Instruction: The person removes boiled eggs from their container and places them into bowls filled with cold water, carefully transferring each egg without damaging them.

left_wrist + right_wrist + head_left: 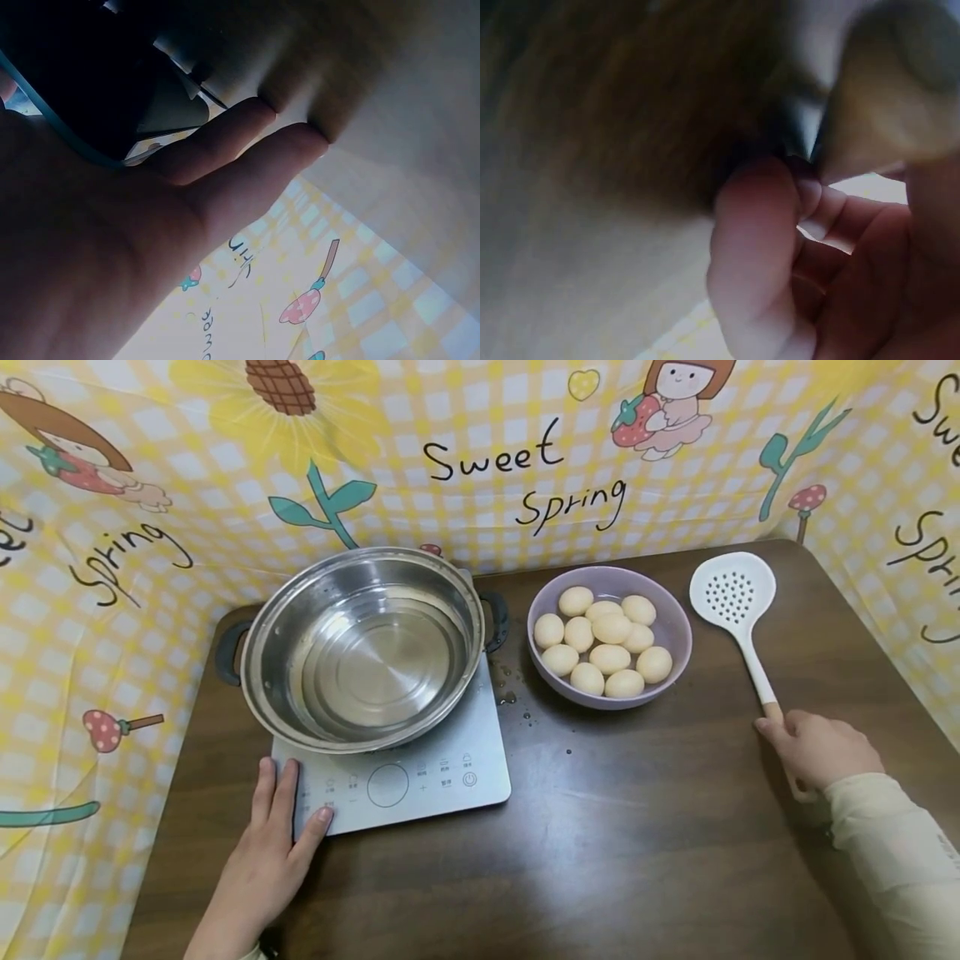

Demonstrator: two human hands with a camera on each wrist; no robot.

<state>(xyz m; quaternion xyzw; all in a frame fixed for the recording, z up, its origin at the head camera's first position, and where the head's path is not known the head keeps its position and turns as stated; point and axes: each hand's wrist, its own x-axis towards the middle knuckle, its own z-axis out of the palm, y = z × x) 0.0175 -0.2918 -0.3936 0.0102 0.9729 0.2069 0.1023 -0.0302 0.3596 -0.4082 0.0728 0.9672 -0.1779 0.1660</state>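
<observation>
In the head view, my right hand [823,750] grips the wooden handle of a white slotted skimmer [731,593], whose perforated head lies to the right of the bowl. The right wrist view shows curled fingers [754,247] close up at the tan handle [885,105], blurred. My left hand [266,852] rests with straight fingers at the front left corner of an induction cooker [442,789]. On that cooker stands a wide steel pot [382,660] with clear liquid in it. A purple bowl [551,589] holds several pale brown eggs [610,658].
Water drops [508,697] lie on the brown table [600,843] between pot and bowl. The pot's dark side handles [497,621] stick out left and right. A yellow checked cloth [480,410] hangs behind the table and along both sides.
</observation>
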